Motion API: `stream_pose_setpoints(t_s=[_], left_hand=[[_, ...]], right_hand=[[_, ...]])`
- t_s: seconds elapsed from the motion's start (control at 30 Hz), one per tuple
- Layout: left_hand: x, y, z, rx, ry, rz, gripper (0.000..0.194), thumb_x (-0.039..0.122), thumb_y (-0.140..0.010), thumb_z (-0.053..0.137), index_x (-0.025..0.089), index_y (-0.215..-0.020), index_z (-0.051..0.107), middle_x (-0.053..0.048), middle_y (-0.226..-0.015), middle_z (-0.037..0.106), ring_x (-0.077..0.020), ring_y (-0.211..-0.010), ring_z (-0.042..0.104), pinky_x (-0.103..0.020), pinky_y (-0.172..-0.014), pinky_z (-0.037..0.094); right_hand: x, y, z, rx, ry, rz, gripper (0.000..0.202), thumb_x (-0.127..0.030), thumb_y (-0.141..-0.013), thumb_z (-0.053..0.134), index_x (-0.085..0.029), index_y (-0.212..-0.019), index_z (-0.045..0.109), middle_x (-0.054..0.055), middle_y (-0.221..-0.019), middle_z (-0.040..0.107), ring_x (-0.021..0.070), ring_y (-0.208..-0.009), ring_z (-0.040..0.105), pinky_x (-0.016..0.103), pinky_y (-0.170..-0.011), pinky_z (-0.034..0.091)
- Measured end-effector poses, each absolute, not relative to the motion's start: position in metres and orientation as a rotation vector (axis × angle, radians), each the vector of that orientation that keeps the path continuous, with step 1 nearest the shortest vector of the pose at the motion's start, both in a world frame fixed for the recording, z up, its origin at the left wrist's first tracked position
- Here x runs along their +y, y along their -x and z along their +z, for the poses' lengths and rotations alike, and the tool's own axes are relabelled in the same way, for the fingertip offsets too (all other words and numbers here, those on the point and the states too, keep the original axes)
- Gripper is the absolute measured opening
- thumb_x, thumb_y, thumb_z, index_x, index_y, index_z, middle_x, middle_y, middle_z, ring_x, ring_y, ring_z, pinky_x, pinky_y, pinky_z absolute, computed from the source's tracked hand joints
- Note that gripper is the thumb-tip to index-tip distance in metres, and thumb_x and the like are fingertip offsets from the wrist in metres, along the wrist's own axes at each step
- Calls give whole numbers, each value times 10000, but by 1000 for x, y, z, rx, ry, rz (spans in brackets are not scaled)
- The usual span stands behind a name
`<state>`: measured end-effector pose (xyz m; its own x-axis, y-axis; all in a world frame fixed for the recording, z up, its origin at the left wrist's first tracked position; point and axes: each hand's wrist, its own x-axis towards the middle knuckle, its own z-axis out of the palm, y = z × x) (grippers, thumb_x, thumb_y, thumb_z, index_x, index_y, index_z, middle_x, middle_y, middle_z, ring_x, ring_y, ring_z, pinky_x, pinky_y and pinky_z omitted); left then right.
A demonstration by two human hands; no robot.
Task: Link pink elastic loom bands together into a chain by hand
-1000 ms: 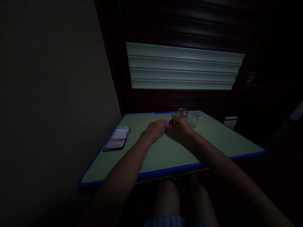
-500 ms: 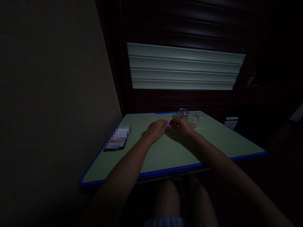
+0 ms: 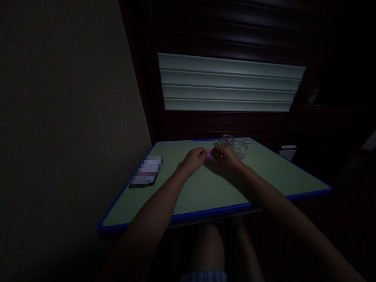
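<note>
A small pink item [image 3: 208, 154] lies between my two hands on the pale green table [image 3: 205, 192]; its details are too dark to make out. My left hand [image 3: 194, 159] is at its left side, fingers closed in a pinch on the pink item's edge. From the right, my right hand [image 3: 225, 156] pinches at the item's other side, its fingertips curled together. Behind my right hand stands a clear jar [image 3: 227, 140] with small colourful pieces. Beside it is a clear container [image 3: 240, 149] with pinkish pieces inside.
A flat lid-like object [image 3: 247, 143] lies near the table's back right. On the left side rests a blurred flat device or card [image 3: 147, 171] with a dark edge. The table has a blue rim [image 3: 211, 212]. A wall rises at the left.
The fingers of my left hand have shifted slightly, and a small gap shows between thumb and fingers. My right hand has barely moved.
</note>
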<state>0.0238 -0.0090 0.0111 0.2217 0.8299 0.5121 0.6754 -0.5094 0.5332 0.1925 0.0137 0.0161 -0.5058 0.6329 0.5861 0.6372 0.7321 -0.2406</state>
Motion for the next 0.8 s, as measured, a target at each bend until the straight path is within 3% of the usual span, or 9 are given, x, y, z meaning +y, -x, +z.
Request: stream_pose_setpoints(t_s=[0.27,0.8], left_hand=[[-2,-27,8,1378,-1798,1182,237,356,-763,433,151,-738,547,19,-562,506,-72,-457,472,-173,-419,362],[-4,-30,10,1326,-1674,1122,188,310,-774,479,141,-699,515,19,-524,500,-53,-424,468,-152,-405,373]], right_hand=[[15,-193,15,-2244,965,-45,173,-178,-766,479,-155,-852,627,53,-753,614,103,-622,499,206,-579,336],[12,-193,17,-2259,950,-22,167,-180,-769,486,-159,-861,624,55,-762,608,107,-626,500,214,-578,337]])
